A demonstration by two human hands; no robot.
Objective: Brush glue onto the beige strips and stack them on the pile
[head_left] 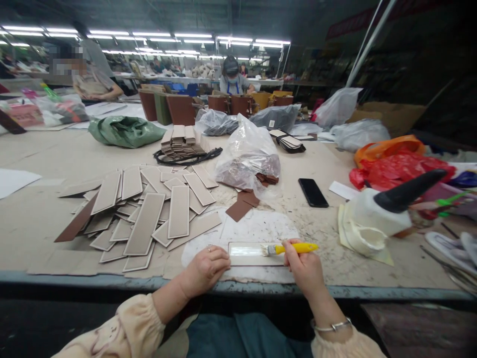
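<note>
In my right hand (304, 268) is a yellow-handled paintbrush (294, 248), its bristles pointing left onto a flat rectangular panel (246, 259). A wet, shiny coat covers the panel's left and middle part. My left hand (208, 267) rests at the panel's left end, fingers bent and pressed together at its edge; whether they pinch it is hidden. Under the panel lies a stained white sheet (261, 224). To the left spreads a loose heap of similar beige panels (144, 223) with pale borders. Small brown pieces (242, 205) lie beyond the sheet.
A white container (387, 211) with a black nozzle and a cup-like opening (367, 241) stands on the right. Past the sheet are a phone (313, 193), a clear plastic bag (248, 154) and stacked panels (182, 141). Two people sit across the table. The table's front edge (112, 281) runs before me.
</note>
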